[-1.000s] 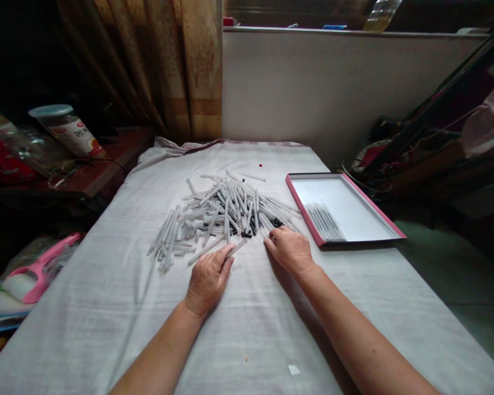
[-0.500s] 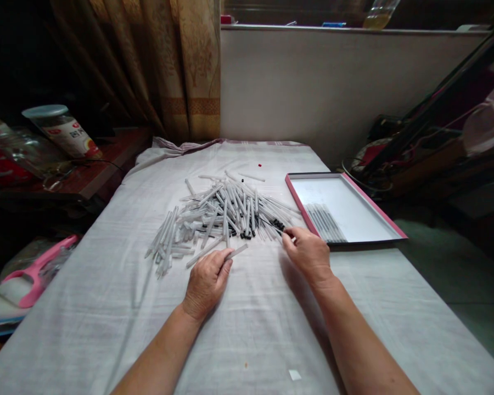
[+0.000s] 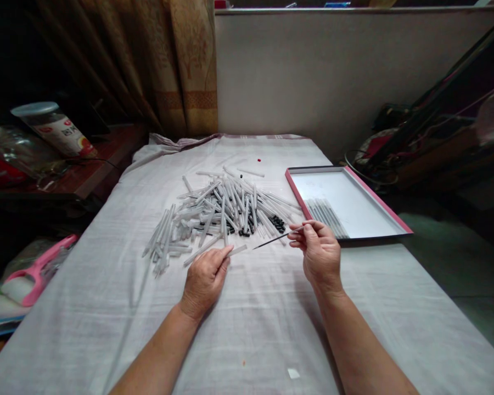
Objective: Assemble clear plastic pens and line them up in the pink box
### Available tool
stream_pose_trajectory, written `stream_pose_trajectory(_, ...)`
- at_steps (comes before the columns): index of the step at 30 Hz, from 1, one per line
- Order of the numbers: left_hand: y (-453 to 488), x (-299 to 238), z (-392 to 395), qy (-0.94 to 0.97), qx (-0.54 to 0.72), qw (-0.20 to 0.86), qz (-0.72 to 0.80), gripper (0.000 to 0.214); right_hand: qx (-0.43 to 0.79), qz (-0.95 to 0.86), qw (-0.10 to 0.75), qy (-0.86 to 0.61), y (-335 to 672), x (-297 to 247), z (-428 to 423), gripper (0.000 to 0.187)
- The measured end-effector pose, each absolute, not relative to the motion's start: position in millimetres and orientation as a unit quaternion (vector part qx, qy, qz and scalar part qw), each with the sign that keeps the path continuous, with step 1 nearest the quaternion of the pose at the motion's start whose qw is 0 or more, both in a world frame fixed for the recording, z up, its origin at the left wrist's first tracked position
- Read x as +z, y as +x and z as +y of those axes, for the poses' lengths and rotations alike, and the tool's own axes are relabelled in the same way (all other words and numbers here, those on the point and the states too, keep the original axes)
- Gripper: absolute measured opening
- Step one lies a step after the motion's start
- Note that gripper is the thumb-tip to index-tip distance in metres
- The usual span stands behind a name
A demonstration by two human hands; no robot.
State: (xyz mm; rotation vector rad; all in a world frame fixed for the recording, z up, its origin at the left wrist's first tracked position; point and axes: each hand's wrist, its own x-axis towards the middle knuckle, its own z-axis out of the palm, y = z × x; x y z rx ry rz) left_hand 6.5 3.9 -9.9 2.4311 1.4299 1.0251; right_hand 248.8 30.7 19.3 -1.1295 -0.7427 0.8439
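Observation:
My left hand [image 3: 206,278] is closed on a clear pen barrel [image 3: 237,250], whose end sticks out to the right past the thumb. Between the fingertips of my right hand [image 3: 320,253] is a thin pen refill [image 3: 271,240] with dark ink, its tip pointing left toward the barrel but apart from it. Beyond both hands lies a loose pile of clear pen barrels [image 3: 206,211], with black pen caps [image 3: 278,223] at its right side. To the right, a shallow box lid [image 3: 364,197] with a pink rim holds a row of pens [image 3: 327,216].
A pale cloth covers the table [image 3: 230,340]. A small red piece [image 3: 259,160] lies behind the pile, and a white scrap [image 3: 293,373] near the front. On the left are pink-handled scissors [image 3: 37,271] and a lidded jar [image 3: 57,129] on a side table.
My right hand has lifted a refill from the pile's right edge and turned, so the refill now points left. The left hand keeps its hold. The view has tilted slightly down.

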Motion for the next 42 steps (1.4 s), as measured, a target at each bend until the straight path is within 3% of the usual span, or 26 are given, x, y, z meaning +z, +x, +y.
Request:
stream_pose_trajectory(15,9,-7,2,0.819,0.321,0.084,0.469,0.031,0.386,-0.367,0.67,-0.517,233,16,23,0.025)
stream_pose_trajectory(22,9,-6,1,0.818,0.323,0.084,0.469,0.031,0.449,-0.56,0.483,-0.502,210,1,13,0.03)
stream_pose_trajectory(25,8,-5,1,0.812,0.331,0.083,0.473,0.031,0.335,-0.642,0.419,-0.548,208,-5,19,0.037)
stream_pose_trajectory(28,8,-5,1,0.81,0.337,0.087,0.471,0.032,0.203,-0.711,0.326,-0.589,208,-4,30,0.029)
stream_pose_trajectory(34,8,-5,2,0.811,0.342,0.085,0.467,0.03,0.112,-0.73,0.149,-0.657,194,10,51,0.022)
stream_pose_trajectory(38,8,-5,2,0.81,0.342,0.082,0.469,0.029,0.092,-0.736,0.115,-0.661,188,14,61,0.019)
stream_pose_trajectory(42,8,-5,2,0.811,0.339,0.086,0.468,0.029,0.141,-0.738,0.193,-0.631,197,11,57,0.012)
